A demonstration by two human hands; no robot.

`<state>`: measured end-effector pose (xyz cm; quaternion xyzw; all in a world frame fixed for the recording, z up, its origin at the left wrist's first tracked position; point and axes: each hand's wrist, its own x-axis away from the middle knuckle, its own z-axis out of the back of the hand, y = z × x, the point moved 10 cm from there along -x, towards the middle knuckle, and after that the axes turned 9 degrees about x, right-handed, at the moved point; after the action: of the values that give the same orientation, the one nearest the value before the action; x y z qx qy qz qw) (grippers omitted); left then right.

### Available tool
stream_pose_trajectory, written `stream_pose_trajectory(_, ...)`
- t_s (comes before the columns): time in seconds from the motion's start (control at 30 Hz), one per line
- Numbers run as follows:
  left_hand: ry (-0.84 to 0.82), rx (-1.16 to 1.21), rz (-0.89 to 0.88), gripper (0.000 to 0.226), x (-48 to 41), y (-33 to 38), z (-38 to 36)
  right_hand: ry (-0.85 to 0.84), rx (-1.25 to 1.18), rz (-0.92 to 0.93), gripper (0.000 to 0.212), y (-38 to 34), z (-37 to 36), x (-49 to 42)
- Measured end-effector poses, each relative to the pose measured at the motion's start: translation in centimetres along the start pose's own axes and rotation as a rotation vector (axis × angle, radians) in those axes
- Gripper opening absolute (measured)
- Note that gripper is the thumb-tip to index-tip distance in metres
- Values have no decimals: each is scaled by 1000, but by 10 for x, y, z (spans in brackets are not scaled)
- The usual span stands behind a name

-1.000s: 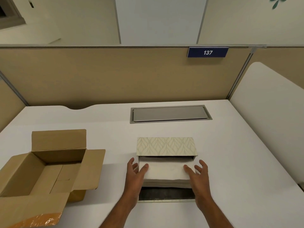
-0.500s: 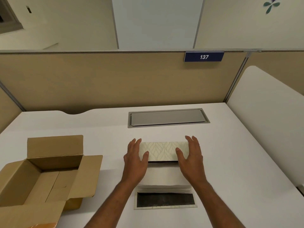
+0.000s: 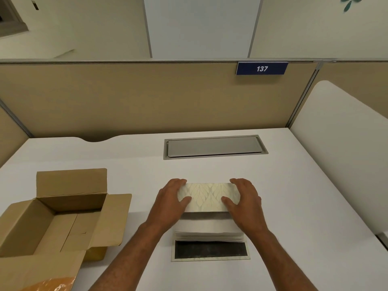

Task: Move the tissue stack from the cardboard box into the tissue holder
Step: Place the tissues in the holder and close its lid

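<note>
Head view, white desk (image 3: pixel 294 196). The tissue stack (image 3: pixel 206 227) is sitting in the tissue holder (image 3: pixel 210 258), near the desk's front edge at centre. Stack: white, soft-edged, thin layers showing as fine lines along its near side; its top is lying in shadow. Holder: a flat pale-rimmed base with a dark inner panel showing in front of the stack, plus a cream lid (image 3: pixel 207 199) printed with a pale leaf pattern, tilting over the far part of the stack.

The left hand (image 3: pixel 170 204) is gripping the lid's left end, fingers curling over the far edge and thumb pressing on the patterned face. The right hand (image 3: pixel 245 203) is doing the same at the right end, thumb on the pattern, fingers wrapping the far corner. Both forearms are reaching in from the bottom of view.

The cardboard box (image 3: pixel 63 223) is standing well apart to the left, flaps open, brown interior showing no tissues. A grey cable hatch (image 3: pixel 214 146) is lying flush in the desk beyond the holder. A blue plate reading 137 (image 3: pixel 261 68) is hanging on the tan partition.
</note>
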<state>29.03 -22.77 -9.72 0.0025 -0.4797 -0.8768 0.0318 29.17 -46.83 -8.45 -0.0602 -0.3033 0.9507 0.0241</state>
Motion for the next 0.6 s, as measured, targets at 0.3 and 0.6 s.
stream_pose_trajectory(0.3, 88, 18, -271, 34, 66, 14, 12, 172, -26, 7, 52, 6, 15, 68)
stream_pose_trajectory(0.6, 64, -46, -387, 30, 116, 3, -4, 187, -2, 15, 51, 27, 0, 115)
